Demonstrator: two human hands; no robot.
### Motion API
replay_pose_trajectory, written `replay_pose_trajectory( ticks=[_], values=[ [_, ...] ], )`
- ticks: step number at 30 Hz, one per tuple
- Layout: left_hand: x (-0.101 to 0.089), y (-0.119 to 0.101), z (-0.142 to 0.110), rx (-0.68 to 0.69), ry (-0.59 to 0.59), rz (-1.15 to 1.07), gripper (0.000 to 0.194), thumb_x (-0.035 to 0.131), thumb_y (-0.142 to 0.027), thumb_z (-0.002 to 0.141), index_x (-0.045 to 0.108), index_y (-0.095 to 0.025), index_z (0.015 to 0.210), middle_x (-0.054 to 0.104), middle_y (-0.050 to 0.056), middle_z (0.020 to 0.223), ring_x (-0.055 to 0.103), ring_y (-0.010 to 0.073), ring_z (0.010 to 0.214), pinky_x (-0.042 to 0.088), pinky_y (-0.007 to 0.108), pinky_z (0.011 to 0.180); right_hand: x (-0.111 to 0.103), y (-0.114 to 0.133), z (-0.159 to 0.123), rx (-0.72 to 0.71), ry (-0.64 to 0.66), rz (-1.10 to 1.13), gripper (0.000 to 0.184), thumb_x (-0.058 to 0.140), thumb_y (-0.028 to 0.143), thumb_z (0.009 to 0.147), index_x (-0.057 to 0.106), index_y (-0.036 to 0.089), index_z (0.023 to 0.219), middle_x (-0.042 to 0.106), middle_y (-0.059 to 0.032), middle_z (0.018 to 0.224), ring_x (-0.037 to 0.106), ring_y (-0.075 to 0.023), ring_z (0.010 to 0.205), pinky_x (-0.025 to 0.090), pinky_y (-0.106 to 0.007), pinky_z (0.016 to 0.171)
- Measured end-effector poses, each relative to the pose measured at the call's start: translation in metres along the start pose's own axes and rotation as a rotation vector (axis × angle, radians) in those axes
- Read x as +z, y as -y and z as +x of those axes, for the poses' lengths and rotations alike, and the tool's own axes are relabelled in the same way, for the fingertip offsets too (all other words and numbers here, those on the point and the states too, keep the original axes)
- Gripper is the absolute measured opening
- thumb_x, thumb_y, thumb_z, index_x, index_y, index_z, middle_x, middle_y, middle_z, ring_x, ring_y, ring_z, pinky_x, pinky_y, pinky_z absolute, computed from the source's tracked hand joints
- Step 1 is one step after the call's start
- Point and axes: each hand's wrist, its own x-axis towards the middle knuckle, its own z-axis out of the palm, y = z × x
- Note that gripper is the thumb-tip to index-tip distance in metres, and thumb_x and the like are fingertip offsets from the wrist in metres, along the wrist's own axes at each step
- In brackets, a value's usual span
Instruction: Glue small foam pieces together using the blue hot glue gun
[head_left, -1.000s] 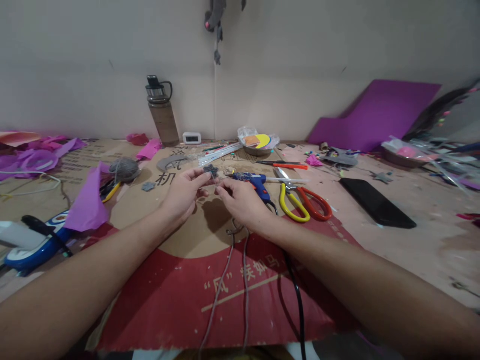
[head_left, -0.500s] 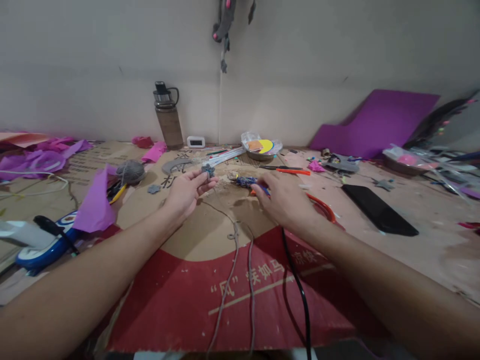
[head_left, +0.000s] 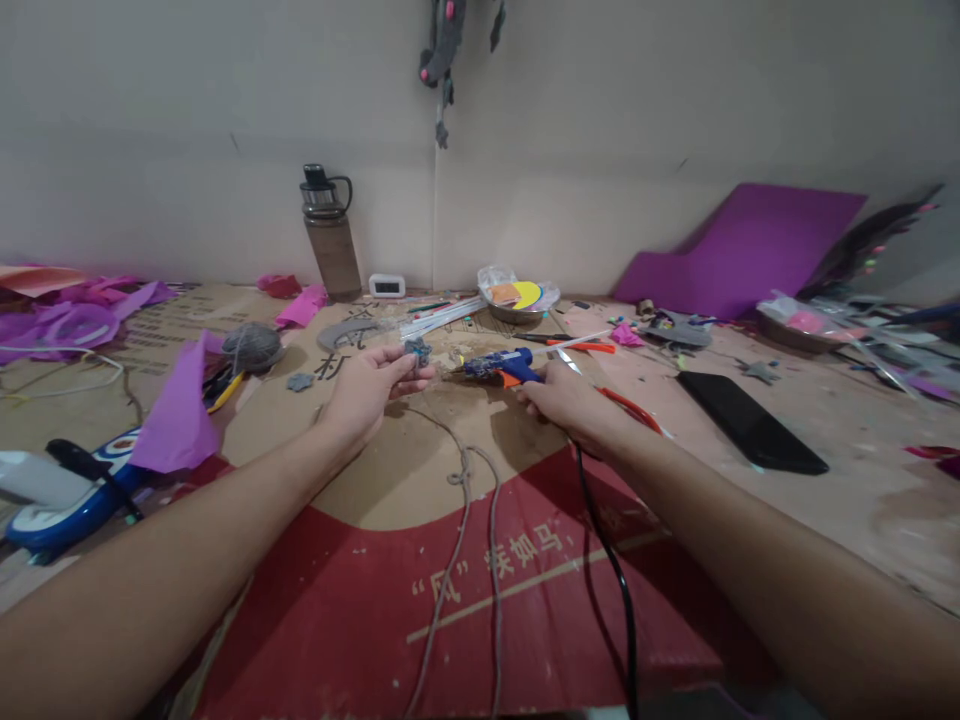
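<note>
My left hand [head_left: 369, 388] pinches a small grey-blue star-like felt piece [head_left: 418, 350] between thumb and fingers. My right hand [head_left: 561, 398] is wrapped round the grip of a blue glue gun [head_left: 499, 365] with an orange trigger. Its nozzle points left toward the felt piece, a short gap away, and a white glue stick [head_left: 577, 341] sticks out of its back. A grey cord [head_left: 466, 490] trails from near my left hand down over the cardboard [head_left: 360, 590]. The black cable [head_left: 611, 560] hangs below my right hand.
A ball of grey yarn [head_left: 253, 347] and a small grey felt piece [head_left: 300, 382] lie left. Behind stand a bottle [head_left: 331, 245] and a bowl [head_left: 517, 313]. Red-handled scissors [head_left: 631, 408] and a black phone [head_left: 750, 422] lie right. A grey decoration [head_left: 444, 50] hangs above.
My right hand has closed round the glue gun's grip and turned it, so its body and glue stick now show. My left hand still holds the felt piece in nearly the same place.
</note>
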Motion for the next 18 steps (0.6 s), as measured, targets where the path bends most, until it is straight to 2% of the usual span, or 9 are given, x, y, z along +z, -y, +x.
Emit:
replay_pose_trajectory(
  ticks=[3,5,7,10,13,15,18],
  values=[
    [-0.001,0.002,0.002,-0.019,-0.015,0.011,0.003,0.064,-0.007,0.081,0.062,-0.010,0.082,0.073,0.009,0.072,0.068,0.0110,0.059,0.055,0.019,0.060,0.002,0.000,-0.005,0.026,-0.032,0.047,0.025,0.057,0.027,0.074,0.056,0.018,0.096,0.067,-0.0051,0.074,0.060,-0.0197,0.062,0.045,-0.032,0.058],
    [-0.002,0.005,0.003,-0.027,-0.023,0.011,0.004,0.066,-0.007,0.080,0.062,-0.010,0.081,0.072,0.009,0.072,0.068,0.0114,0.059,0.055,0.019,0.059,0.002,0.007,-0.011,-0.120,-0.119,0.080,0.033,0.054,0.028,0.077,0.052,0.017,0.108,0.067,-0.0088,0.095,0.062,-0.0213,0.079,0.047,-0.035,0.071],
    [-0.003,0.008,0.004,-0.023,-0.018,0.013,0.005,0.066,-0.008,0.079,0.062,-0.010,0.081,0.072,0.009,0.070,0.068,0.0117,0.059,0.055,0.019,0.058,0.001,0.015,-0.015,-0.220,-0.175,0.104,0.030,0.051,0.031,0.082,0.052,0.017,0.108,0.065,-0.0103,0.102,0.061,-0.0223,0.089,0.046,-0.037,0.080],
    [-0.006,0.011,0.006,-0.017,-0.007,0.016,0.002,0.065,-0.008,0.081,0.063,-0.010,0.082,0.072,0.008,0.070,0.068,0.0112,0.059,0.054,0.018,0.057,-0.007,0.027,-0.015,-0.203,-0.169,0.164,0.026,0.050,0.038,0.085,0.054,0.018,0.100,0.063,-0.0068,0.090,0.058,-0.0207,0.079,0.047,-0.037,0.075],
    [-0.007,0.013,0.008,-0.031,-0.001,0.012,0.002,0.065,-0.009,0.080,0.064,-0.010,0.081,0.072,0.009,0.071,0.069,0.0118,0.060,0.055,0.019,0.058,-0.020,0.041,-0.010,-0.186,-0.157,0.310,0.028,0.053,0.036,0.084,0.052,0.019,0.106,0.061,-0.0037,0.090,0.056,-0.0159,0.066,0.048,-0.034,0.066],
    [-0.006,0.014,0.009,-0.045,0.007,0.012,0.001,0.065,-0.008,0.080,0.064,-0.009,0.080,0.072,0.009,0.072,0.069,0.0122,0.062,0.055,0.019,0.058,-0.027,0.051,-0.008,-0.243,-0.156,0.389,0.031,0.056,0.031,0.082,0.050,0.020,0.110,0.061,-0.0043,0.095,0.057,-0.0144,0.065,0.050,-0.033,0.063],
    [-0.004,0.014,0.008,-0.073,0.015,0.026,0.004,0.062,-0.006,0.082,0.065,-0.007,0.080,0.071,0.009,0.071,0.069,0.0116,0.060,0.055,0.018,0.056,-0.028,0.057,-0.011,-0.324,-0.050,0.475,0.032,0.057,0.028,0.080,0.050,0.020,0.110,0.062,-0.0057,0.099,0.059,-0.0154,0.070,0.051,-0.030,0.058]
  ],
)
